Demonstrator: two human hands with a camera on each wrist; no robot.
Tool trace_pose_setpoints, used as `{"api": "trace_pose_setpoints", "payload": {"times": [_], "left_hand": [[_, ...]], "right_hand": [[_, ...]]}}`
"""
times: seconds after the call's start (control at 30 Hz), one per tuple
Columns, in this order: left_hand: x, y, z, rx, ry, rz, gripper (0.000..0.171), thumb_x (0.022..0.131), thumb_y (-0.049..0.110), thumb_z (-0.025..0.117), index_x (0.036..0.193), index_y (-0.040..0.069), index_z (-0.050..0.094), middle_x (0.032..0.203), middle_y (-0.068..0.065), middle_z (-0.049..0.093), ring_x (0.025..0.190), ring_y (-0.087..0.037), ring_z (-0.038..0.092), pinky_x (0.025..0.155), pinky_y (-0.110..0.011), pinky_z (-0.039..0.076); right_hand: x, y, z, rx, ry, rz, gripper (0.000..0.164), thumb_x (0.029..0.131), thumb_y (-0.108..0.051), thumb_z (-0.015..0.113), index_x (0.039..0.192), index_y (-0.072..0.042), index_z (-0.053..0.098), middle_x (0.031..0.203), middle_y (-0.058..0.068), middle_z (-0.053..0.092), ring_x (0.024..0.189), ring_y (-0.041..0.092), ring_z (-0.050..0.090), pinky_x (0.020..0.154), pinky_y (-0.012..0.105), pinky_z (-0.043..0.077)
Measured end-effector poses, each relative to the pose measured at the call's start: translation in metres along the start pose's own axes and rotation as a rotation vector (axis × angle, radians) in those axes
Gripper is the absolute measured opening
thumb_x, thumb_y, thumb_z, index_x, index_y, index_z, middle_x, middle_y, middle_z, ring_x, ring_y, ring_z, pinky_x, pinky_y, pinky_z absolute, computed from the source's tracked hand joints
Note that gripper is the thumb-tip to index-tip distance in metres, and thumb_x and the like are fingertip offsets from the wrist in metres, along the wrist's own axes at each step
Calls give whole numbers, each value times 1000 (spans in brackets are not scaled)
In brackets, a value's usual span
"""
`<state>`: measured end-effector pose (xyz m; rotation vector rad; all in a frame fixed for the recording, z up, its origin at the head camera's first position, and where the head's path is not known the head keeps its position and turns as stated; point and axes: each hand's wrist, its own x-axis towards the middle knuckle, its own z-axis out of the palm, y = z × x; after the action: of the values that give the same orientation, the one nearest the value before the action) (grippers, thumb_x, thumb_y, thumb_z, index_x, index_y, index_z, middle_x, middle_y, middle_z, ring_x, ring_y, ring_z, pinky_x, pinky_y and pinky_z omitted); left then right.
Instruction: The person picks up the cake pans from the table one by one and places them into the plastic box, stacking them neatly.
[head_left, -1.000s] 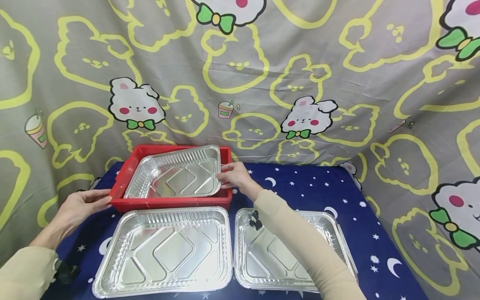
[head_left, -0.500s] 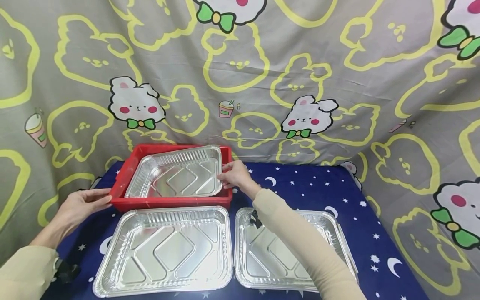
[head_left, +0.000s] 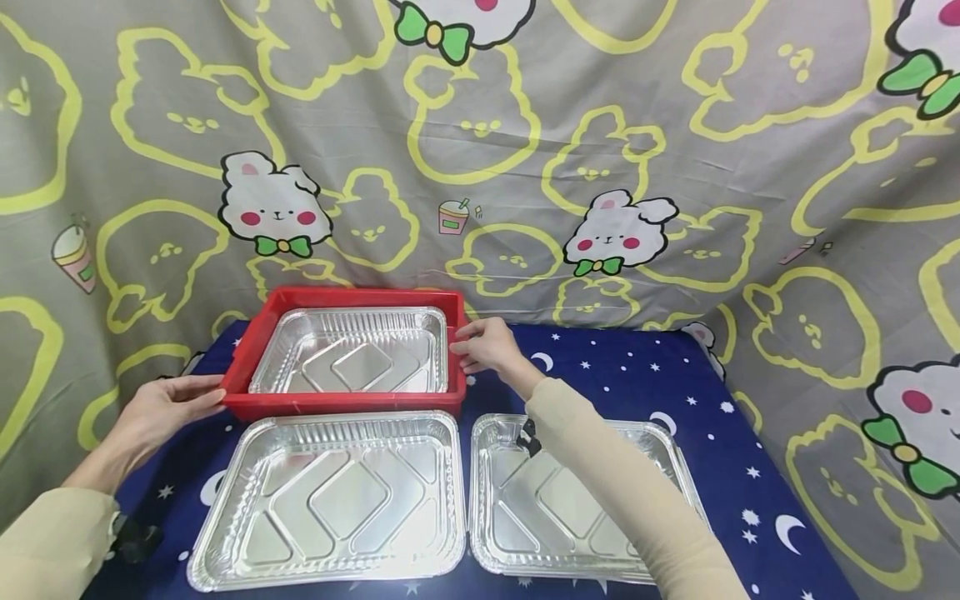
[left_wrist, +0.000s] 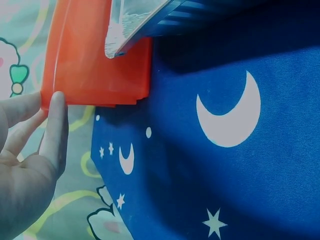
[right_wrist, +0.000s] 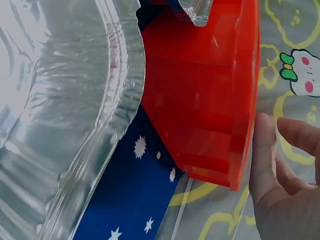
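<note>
A red plastic bin point(head_left: 337, 406) stands at the back left with a foil tray point(head_left: 363, 362) lying level inside it. My left hand point(head_left: 153, 421) pinches the bin's front left corner by the rim, between thumb and fingers. At the bin's right side is my right hand point(head_left: 491, 350), holding nothing. In the right wrist view its fingers point(right_wrist: 263, 165) are fairly straight, beside the bin's rim; whether they touch it I cannot tell. A second foil tray point(head_left: 345, 508) lies in front of the bin. To its right sits a third foil tray point(head_left: 517, 525), partly covered by my right forearm.
A dark blue cloth point(head_left: 750, 450) with moons and stars covers the table. Behind it hangs a grey curtain point(head_left: 510, 208) with bunny drawings, close to the bin's back. The two front trays stand side by side, close together.
The foil tray in the bin, tilted with its right end raised, has dropped level inside it. My right hand has let go of it and moved slightly right. The left hand stays put.
</note>
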<state>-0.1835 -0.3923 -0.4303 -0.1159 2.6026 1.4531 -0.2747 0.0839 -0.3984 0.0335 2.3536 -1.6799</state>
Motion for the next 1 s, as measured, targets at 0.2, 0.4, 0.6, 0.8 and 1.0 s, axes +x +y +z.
{"api": "trace_pose_setpoints", "payload": {"times": [0.2, 0.4, 0.6, 0.8, 1.0], "left_hand": [[1, 0, 0, 15, 3, -6, 74, 101, 30, 73, 148, -19, 44, 112, 8, 73, 85, 8, 73, 76, -13, 62], [1, 0, -1, -4, -2, 2, 73, 101, 28, 73, 148, -20, 43, 106, 15, 72, 86, 7, 74, 77, -13, 62], [0, 0, -1, -20, -5, 9, 73, 101, 27, 73, 147, -22, 43, 102, 20, 71, 86, 6, 74, 77, -13, 62], [-1, 0, -1, -11, 0, 1, 73, 101, 28, 73, 147, -21, 44, 105, 18, 71, 86, 6, 74, 77, -14, 62], [-1, 1, -1, -3, 1, -5, 73, 101, 28, 74, 147, -21, 44, 107, 11, 74, 86, 6, 74, 76, -12, 62]], "right_hand": [[-9, 2, -19, 56, 6, -8, 33, 91, -3, 77, 122, 7, 72, 85, 19, 78, 55, 12, 68, 56, 28, 64], [-25, 2, -38, 67, 9, -11, 37, 94, -5, 76, 127, 8, 69, 107, 25, 79, 62, 14, 72, 62, 29, 66], [-40, 5, -54, 83, 2, -17, 36, 95, -10, 76, 128, 4, 70, 110, 20, 80, 74, 21, 78, 69, 32, 68], [-56, 12, -73, 71, 7, -31, 36, 96, -13, 76, 129, 1, 70, 99, 7, 81, 73, 15, 76, 74, 34, 68], [-75, 22, -100, 77, 5, -55, 39, 99, -13, 74, 133, 4, 67, 93, -3, 78, 75, 13, 76, 76, 33, 68]]}}
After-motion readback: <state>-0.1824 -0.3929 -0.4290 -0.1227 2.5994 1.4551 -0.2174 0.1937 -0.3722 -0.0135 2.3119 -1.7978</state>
